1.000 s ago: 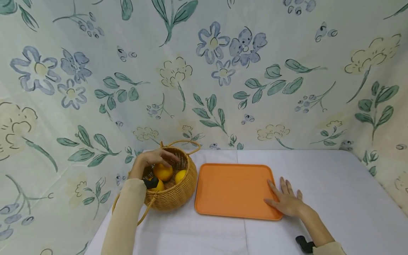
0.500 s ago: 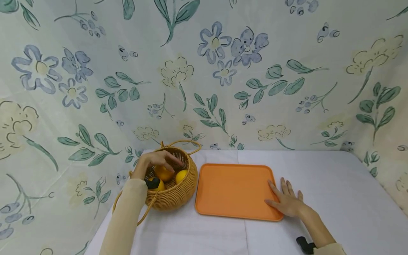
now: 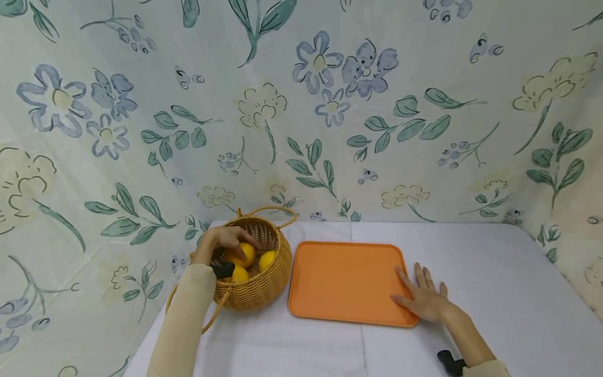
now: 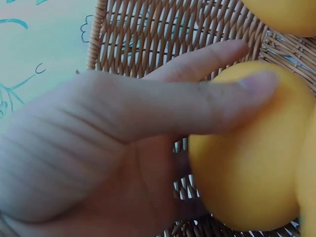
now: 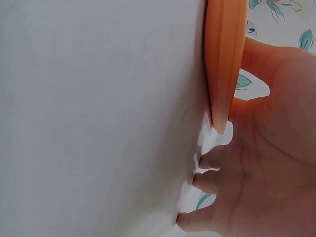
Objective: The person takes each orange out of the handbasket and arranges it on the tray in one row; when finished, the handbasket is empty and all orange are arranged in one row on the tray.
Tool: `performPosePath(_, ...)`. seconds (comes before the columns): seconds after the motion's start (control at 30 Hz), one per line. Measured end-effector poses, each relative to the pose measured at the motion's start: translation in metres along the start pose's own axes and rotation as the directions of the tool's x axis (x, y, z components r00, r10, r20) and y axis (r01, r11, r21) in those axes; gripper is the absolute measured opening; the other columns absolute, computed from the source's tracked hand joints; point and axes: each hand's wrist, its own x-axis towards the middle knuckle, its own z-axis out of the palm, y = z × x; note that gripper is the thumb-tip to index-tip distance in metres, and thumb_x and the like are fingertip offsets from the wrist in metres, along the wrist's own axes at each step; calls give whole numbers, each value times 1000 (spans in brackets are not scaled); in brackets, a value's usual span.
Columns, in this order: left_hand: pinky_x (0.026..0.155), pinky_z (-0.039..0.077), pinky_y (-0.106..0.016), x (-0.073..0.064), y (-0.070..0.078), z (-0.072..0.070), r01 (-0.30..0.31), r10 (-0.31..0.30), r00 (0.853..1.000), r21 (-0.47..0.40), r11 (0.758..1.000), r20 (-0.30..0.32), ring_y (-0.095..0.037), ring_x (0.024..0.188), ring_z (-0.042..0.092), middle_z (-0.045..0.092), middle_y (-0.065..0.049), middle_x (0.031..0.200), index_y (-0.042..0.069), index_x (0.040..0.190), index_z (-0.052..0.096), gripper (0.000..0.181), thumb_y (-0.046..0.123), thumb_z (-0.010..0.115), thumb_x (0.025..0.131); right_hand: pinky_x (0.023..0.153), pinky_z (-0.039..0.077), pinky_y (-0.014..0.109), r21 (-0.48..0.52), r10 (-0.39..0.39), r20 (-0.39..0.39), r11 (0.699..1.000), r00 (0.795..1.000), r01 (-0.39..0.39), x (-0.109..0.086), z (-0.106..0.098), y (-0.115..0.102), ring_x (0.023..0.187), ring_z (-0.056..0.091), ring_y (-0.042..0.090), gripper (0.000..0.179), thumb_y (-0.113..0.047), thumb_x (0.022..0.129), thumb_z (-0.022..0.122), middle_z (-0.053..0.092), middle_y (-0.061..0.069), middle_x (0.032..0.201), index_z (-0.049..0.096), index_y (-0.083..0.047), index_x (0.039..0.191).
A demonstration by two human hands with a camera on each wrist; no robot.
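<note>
My left hand point(image 3: 232, 240) reaches into a round wicker basket point(image 3: 261, 290) on the left of the table. Its thumb lies across a round yellow-orange orange point(image 3: 247, 255), with the index finger along the far side; in the left wrist view the same orange point(image 4: 247, 163) hides the other fingertips. Yellow lemons point(image 3: 267, 259) lie beside it in the basket. On the right, my right hand point(image 3: 426, 299) is spread, its thumb and index finger over the right rim of an orange tray point(image 3: 348, 283). Its other fingertips touch the white cloth beyond the tray.
A white cloth point(image 3: 292, 348) covers the table. The basket's looped handles point(image 3: 273, 209) stick out at the back and front left. Behind the table hangs a floral curtain point(image 3: 301, 120). The tray lies flat just right of the basket.
My left hand has drawn back slightly toward the left, its fingers bending and its thumb coming down over the orange. The right hand and the tray have stayed in place.
</note>
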Motion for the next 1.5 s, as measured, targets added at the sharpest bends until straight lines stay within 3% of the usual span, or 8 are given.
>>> performPosePath(0.17, 113, 45, -42, 0, -3, 1, -69, 69, 998, 24, 997, 2, -23, 130, 54, 61, -7, 146, 19, 133, 73, 42, 21, 79, 91, 108, -12, 87, -2, 1, -7, 1000, 1000, -1, 0, 0, 0, 148, -12, 65, 94, -59, 99, 58, -12, 43, 163, 19, -4, 164)
performPosePath(0.5, 118, 42, -45, 1, -5, 1, -119, 119, 993, -24, 993, 4, -28, 141, 50, 59, -9, 151, 15, 137, 69, 41, 22, 73, 97, 107, -14, 86, 20, -12, -11, 1000, 1000, 12, -2, 1, 0, 149, -12, 64, 94, -59, 98, 59, -11, 43, 163, 20, -3, 163)
performPosePath(0.77, 99, 54, -29, 2, -9, -2, -138, 144, 988, -100, 985, 55, -20, 120, 61, 57, -12, 152, 14, 141, 65, 50, 13, 76, 93, 107, -15, 86, 19, -12, -11, 1000, 1000, 12, -1, 1, 0, 149, -12, 64, 94, -60, 98, 59, -12, 42, 163, 20, -3, 163)
performPosePath(0.9, 103, 51, -28, 2, -9, -2, -137, 140, 990, -77, 988, 31, -18, 125, 58, 59, -9, 151, 15, 140, 66, 48, 17, 77, 93, 107, -15, 86, 19, -11, -11, 1000, 1000, 11, -1, 1, 0, 149, -13, 64, 94, -60, 98, 59, -12, 42, 163, 20, -3, 163)
performPosePath(1.13, 118, 42, -46, 1, -8, 2, -107, 107, 994, -129, 986, -8, -28, 142, 47, 52, -12, 157, 13, 146, 61, 52, 22, 74, 96, 107, -15, 86, 20, -11, -9, 1000, 1000, 11, -1, 1, -1, 149, -13, 64, 93, -58, 99, 59, -12, 42, 163, 20, -3, 163)
performPosePath(1.4, 107, 49, -32, 1, -10, 0, -105, 111, 993, -112, 988, 48, -20, 128, 54, 53, -11, 155, 17, 150, 56, 62, 19, 77, 93, 107, -12, 87, 7, -13, -11, 1000, 1000, 13, 0, 0, -1, 148, -12, 65, 93, -58, 99, 58, -12, 43, 163, 19, -4, 164)
performPosePath(1.5, 110, 47, -35, 2, -10, 0, -106, 111, 993, -122, 987, 33, -21, 132, 53, 52, -12, 156, 17, 150, 56, 60, 22, 76, 94, 107, -13, 87, 10, -13, -13, 1000, 1000, 13, 0, 1, -1, 149, -12, 65, 93, -59, 99, 58, -12, 43, 163, 19, -4, 163)
